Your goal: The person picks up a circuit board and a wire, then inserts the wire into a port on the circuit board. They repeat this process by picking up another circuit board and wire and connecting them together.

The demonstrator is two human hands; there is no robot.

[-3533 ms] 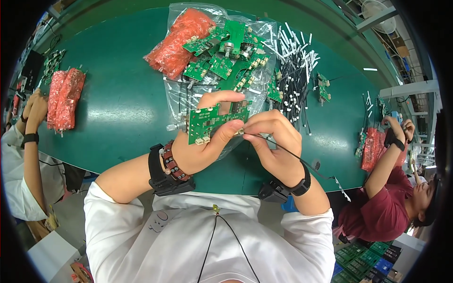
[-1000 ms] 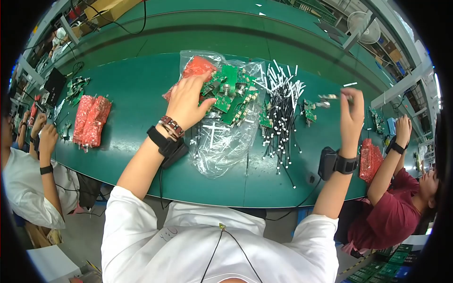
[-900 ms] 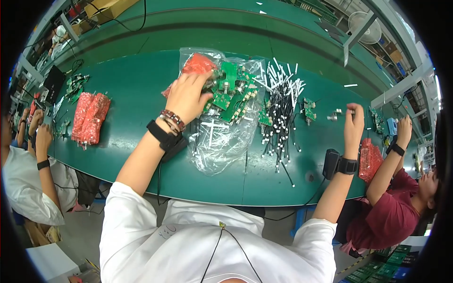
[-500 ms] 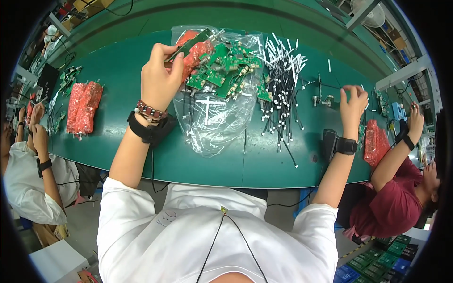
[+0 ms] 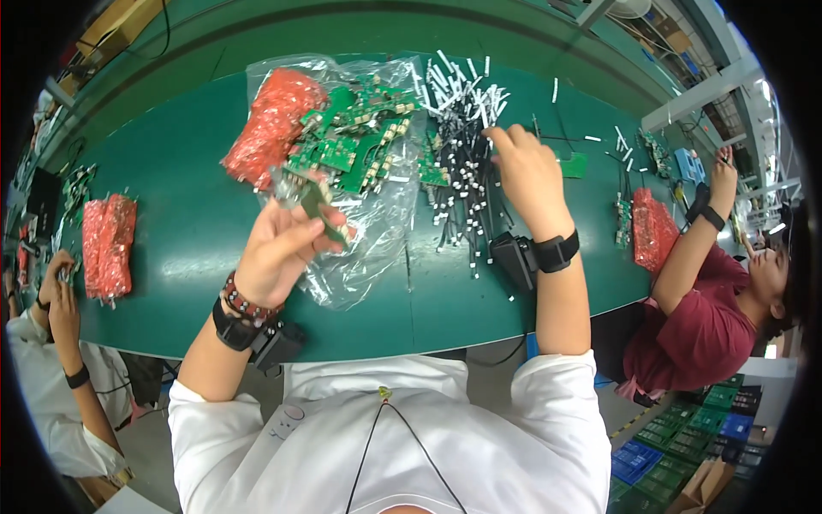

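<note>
My left hand (image 5: 278, 244) is closed on a small green circuit board (image 5: 315, 208), held tilted above the near left part of a clear plastic bag (image 5: 355, 265). Its fingers hide part of the board. On the bag lies a heap of green circuit boards (image 5: 338, 150), with a red bubble-wrapped bundle (image 5: 278, 120) to its left. My right hand (image 5: 527, 176) is at the right side of a pile of black cables (image 5: 462, 176) with white ends. Its index finger reaches toward the cables and the fingers look apart; the thumb is mostly hidden.
A single green board (image 5: 574, 165) lies right of my right hand. Red wrapped bundles (image 5: 110, 248) lie at the left, and another red bundle (image 5: 652, 227) at the right. Co-workers sit on both sides; a hand (image 5: 723, 176) of the right one is raised near the bench.
My left hand has drawn the circuit board back from the red bundle, nearer to me. My right hand has moved left from beside the single board to the cables. The whole view has shifted.
</note>
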